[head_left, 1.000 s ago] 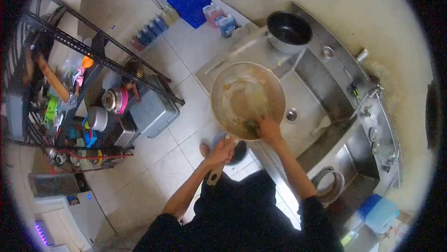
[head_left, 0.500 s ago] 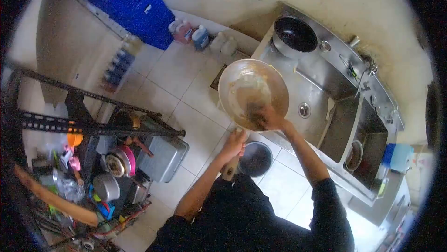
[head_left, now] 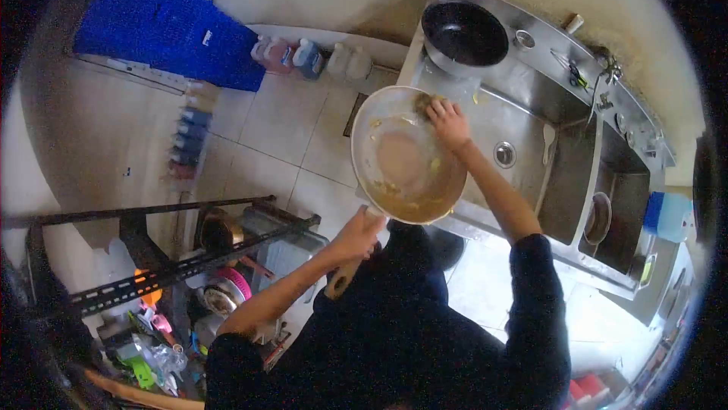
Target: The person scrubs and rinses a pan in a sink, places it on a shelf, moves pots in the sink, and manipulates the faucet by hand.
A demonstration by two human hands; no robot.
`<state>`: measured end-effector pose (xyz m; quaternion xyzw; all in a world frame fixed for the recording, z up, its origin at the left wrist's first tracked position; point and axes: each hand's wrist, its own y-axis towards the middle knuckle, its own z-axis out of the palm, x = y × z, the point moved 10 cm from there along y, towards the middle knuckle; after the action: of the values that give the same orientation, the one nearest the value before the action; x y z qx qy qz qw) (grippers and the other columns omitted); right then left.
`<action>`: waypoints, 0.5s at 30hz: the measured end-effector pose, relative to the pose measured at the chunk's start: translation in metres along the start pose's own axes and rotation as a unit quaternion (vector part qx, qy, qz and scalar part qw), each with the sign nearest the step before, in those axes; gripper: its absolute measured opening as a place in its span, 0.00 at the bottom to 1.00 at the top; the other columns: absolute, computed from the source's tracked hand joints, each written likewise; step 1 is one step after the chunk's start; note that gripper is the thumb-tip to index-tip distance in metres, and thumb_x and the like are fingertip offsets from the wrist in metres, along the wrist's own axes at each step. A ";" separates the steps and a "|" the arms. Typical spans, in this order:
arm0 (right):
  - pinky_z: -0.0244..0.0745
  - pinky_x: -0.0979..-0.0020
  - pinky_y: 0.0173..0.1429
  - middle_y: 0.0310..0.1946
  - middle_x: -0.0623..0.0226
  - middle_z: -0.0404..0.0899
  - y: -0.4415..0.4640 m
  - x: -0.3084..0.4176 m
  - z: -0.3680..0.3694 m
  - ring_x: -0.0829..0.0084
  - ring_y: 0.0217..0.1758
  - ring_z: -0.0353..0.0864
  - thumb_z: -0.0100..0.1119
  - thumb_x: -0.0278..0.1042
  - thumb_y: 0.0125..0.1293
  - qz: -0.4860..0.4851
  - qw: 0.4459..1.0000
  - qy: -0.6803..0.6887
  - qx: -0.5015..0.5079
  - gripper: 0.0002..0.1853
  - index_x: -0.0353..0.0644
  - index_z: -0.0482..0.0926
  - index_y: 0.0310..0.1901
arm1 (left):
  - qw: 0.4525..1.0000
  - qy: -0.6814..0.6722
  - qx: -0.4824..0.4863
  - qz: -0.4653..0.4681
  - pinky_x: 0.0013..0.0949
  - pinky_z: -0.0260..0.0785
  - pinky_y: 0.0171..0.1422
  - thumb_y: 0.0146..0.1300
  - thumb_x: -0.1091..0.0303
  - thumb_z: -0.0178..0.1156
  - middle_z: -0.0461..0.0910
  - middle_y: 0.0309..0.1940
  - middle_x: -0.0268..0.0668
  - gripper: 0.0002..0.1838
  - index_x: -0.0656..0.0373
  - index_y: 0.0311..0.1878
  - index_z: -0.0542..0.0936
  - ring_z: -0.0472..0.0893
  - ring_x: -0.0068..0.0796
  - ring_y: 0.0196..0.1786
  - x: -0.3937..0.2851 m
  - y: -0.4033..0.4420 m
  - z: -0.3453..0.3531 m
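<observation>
A pale frying pan (head_left: 402, 156) with yellowish, wet residue inside is held up by the near edge of the sink, tilted so its inside faces me. My left hand (head_left: 356, 237) is wrapped round the pan's handle (head_left: 343, 280), whose wooden-looking end sticks out below the fist. Against the upper right of the pan's inner wall, my right hand (head_left: 447, 120) presses a brownish scrubbing pad (head_left: 423, 103). Its fingers are closed over the pad and partly cover it.
A steel sink (head_left: 485, 126) lies to the right, with a black wok (head_left: 464, 35) on its far corner and a white spatula (head_left: 548, 141) inside. Several jugs (head_left: 307, 59) line the wall. On the left, a black metal rack (head_left: 174, 270) holds cookware. A blue-white container (head_left: 669, 217) stands far right.
My right hand has moved the scrubbing pad from the pan's lower wall up to its upper right rim. The left hand still grips the handle. The whole view has shifted somewhat.
</observation>
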<state>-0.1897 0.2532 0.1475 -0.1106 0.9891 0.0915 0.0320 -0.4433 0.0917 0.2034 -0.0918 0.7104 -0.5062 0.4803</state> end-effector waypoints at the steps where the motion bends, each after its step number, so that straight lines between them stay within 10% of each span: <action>1: 0.65 0.61 0.63 0.62 0.63 0.66 0.006 -0.003 0.002 0.60 0.65 0.64 0.53 0.31 0.57 0.001 1.000 -0.001 0.000 0.23 0.47 0.71 0.57 | 1.000 0.019 -0.010 -0.001 0.28 0.65 0.19 0.67 0.48 0.53 0.68 0.22 0.33 0.29 0.59 0.59 0.60 0.68 0.22 0.18 -0.007 0.002 -0.005; 7: 0.71 0.57 0.54 0.55 0.58 0.73 -0.070 -0.003 0.025 0.58 0.56 0.73 0.51 0.39 0.64 0.161 0.950 0.224 0.148 0.18 0.44 0.74 0.54 | 0.994 0.106 0.002 0.028 0.28 0.64 0.19 0.67 0.48 0.54 0.68 0.20 0.32 0.33 0.60 0.65 0.58 0.67 0.20 0.17 -0.049 0.018 -0.028; 10: 0.71 0.58 0.56 0.49 0.49 0.77 -0.099 0.041 0.008 0.52 0.52 0.77 0.55 0.46 0.64 0.158 0.838 0.460 0.249 0.21 0.38 0.75 0.51 | 0.965 0.239 -0.012 0.103 0.44 0.72 0.46 0.68 0.54 0.51 0.78 0.39 0.54 0.29 0.69 0.61 0.63 0.80 0.50 0.41 -0.088 0.033 -0.022; 15: 0.70 0.61 0.58 0.49 0.50 0.77 -0.081 0.059 -0.019 0.53 0.53 0.76 0.56 0.49 0.65 0.289 0.745 0.593 0.102 0.22 0.39 0.77 0.50 | 0.949 0.263 -0.008 0.173 0.45 0.66 0.58 0.69 0.53 0.51 0.76 0.48 0.59 0.26 0.65 0.60 0.65 0.75 0.58 0.54 -0.124 0.051 0.006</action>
<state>-0.2301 0.1598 0.1467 0.1525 0.7970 -0.0894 -0.5774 -0.3558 0.1886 0.2354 0.1651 0.8203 -0.4162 0.3560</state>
